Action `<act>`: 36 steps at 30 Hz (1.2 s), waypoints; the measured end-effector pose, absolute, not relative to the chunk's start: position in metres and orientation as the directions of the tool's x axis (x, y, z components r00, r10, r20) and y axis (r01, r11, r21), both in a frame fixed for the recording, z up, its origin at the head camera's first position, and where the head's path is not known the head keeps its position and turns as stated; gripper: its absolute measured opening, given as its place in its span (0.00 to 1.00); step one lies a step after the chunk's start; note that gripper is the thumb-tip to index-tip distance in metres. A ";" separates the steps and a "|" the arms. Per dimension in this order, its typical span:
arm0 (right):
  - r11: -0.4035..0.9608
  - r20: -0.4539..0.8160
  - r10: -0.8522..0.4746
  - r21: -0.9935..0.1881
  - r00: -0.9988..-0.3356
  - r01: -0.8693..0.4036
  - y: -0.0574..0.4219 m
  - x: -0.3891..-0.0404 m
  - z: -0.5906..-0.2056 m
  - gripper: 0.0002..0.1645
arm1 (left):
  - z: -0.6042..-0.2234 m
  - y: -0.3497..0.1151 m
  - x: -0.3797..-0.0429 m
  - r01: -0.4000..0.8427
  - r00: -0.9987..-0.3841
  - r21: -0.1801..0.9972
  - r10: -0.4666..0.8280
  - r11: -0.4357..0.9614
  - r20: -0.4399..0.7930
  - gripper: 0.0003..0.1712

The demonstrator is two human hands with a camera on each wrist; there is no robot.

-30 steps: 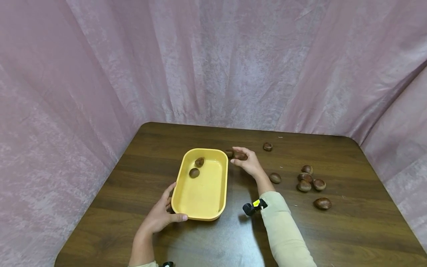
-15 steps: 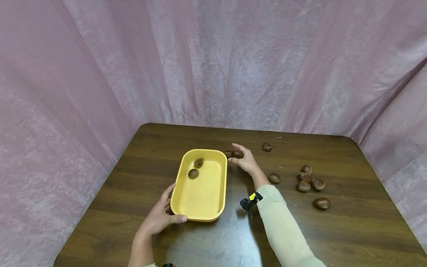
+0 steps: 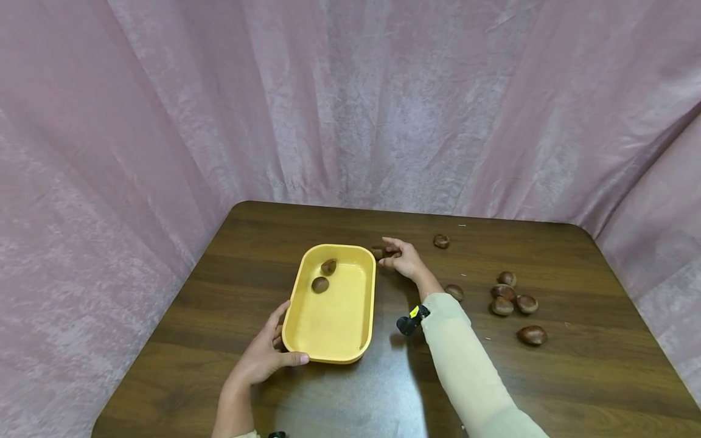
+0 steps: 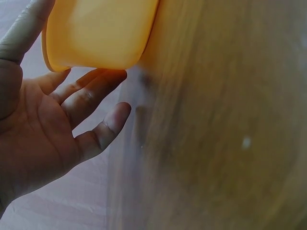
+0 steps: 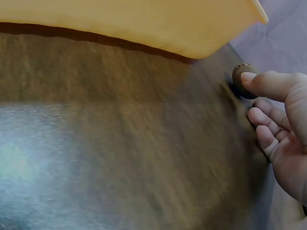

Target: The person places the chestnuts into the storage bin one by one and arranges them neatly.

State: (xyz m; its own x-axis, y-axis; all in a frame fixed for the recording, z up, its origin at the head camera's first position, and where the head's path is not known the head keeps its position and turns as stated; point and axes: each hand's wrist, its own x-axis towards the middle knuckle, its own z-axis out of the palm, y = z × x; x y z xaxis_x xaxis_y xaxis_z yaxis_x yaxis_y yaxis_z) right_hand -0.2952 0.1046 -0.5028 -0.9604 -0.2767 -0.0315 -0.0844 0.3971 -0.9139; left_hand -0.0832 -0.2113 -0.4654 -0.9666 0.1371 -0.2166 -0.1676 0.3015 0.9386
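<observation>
A yellow tray [image 3: 334, 322] stands in the middle of the table in the head view. Two chestnuts [image 3: 320, 284] lie in its far left part. My left hand [image 3: 263, 356] grips the near left corner, thumb along the near side and fingers against the left wall. Beyond the tray's far right corner, my right hand [image 3: 404, 261] has thumb and fingers bent around a chestnut [image 3: 393, 250], which they partly hide. Another chestnut [image 3: 378, 253] sits between those fingertips and the tray. In the right wrist view the thumb lies against a chestnut [image 5: 243, 81]; the index finger is mostly hidden.
Several loose chestnuts [image 3: 504, 292] cluster at the right on the brown wooden table [image 3: 591, 365]. Single ones lie by the right wrist [image 3: 454, 292], near the far edge [image 3: 441, 241] and toward the right front [image 3: 532, 335]. A pink curtain [image 3: 350, 109] hangs behind.
My right hand has stayed by the two chestnuts near the tray corner, its fingers shifting slightly around the right one. The left hand and tray have kept their places.
</observation>
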 end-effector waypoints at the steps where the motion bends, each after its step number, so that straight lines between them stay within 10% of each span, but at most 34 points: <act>1: 0.408 -0.034 -0.284 -0.909 -0.958 -0.089 0.105 -0.296 -0.502 0.38 | -0.465 -0.211 -0.083 -0.166 -0.967 0.939 0.139 0.301 -0.215 0.67; 30: 0.530 -0.015 -0.212 -0.842 -0.977 -0.102 0.112 -0.288 -0.501 0.20 | -0.466 -0.210 -0.084 -0.167 -0.962 0.944 0.163 0.285 -0.219 0.66; 36: 0.360 0.009 -0.205 -0.929 -0.979 -0.084 0.112 -0.281 -0.502 0.21 | -0.465 -0.212 -0.084 -0.184 -0.962 0.940 0.146 0.286 -0.232 0.67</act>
State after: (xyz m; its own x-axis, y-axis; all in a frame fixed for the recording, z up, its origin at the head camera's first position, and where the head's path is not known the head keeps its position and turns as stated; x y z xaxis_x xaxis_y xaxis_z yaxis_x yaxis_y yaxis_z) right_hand -0.2809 0.1123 -0.5022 -0.9786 -0.2053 0.0091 -0.0843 0.3604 -0.9290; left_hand -0.0842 -0.2117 -0.4652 -0.9617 0.1457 -0.2323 -0.1838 0.2860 0.9404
